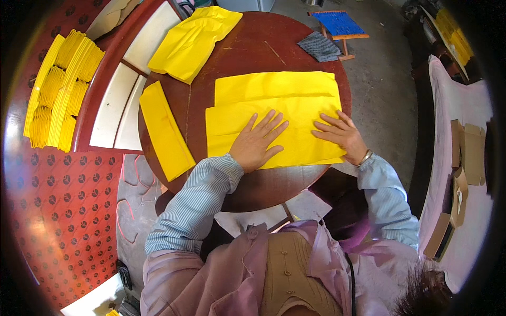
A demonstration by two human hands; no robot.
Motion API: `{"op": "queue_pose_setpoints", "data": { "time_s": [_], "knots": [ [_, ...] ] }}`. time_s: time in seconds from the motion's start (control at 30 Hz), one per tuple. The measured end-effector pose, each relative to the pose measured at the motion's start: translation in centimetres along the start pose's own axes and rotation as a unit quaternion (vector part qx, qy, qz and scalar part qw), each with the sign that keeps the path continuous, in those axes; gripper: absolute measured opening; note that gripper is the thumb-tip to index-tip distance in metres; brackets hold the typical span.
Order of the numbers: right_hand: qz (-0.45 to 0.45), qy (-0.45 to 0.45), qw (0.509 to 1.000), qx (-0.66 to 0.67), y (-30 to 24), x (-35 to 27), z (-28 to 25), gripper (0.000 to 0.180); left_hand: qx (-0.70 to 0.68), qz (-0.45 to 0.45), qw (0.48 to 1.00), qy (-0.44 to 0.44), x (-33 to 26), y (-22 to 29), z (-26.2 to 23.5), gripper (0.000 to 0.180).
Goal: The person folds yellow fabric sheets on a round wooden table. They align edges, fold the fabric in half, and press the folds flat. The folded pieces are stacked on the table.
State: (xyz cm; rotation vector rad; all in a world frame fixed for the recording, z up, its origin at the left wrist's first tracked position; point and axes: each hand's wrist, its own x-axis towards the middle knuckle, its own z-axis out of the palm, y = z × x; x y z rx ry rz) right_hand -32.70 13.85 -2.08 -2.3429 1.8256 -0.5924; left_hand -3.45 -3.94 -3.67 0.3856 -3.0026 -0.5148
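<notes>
A folded yellow sheet (300, 131), fabric-like or paper-like, lies on the round dark-red table (263, 192) in front of me. Its near layer is folded over, and a strip of the far layer shows beyond the fold's edge. My left hand (258, 141) rests flat on the left half, fingers spread. On the right half lies my right hand (341, 136), fingers stretched out, a bracelet at the wrist. Left of the sheet is a narrow folded yellow strip (166, 131). A crumpled yellow sheet (195, 42) lies at the table's far left.
Stacks of folded yellow pieces (62, 89) sit at the left on a red patterned surface (68, 210). A grey cloth (319, 46) lies at the table's far right edge, near a blue-topped folding stool (340, 23). Opened cardboard boxes (469, 152) rest on a pale-covered surface at the right.
</notes>
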Motion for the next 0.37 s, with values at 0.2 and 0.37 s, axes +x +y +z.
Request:
{"op": "queue_pose_setpoints", "data": {
  "time_s": [0.2,0.37],
  "knots": [
    [0.052,-0.056,0.996,0.037,1.1,-1.3,-0.3,0.048,-0.050,0.014,0.995,-0.091,-6.4,-4.7,-4.7,0.078],
    [0.108,-0.058,0.982,0.144,1.9,-1.3,-0.1,0.046,-0.112,0.018,0.986,-0.125,-9.3,-6.7,-7.4,0.082]
  ]
}}
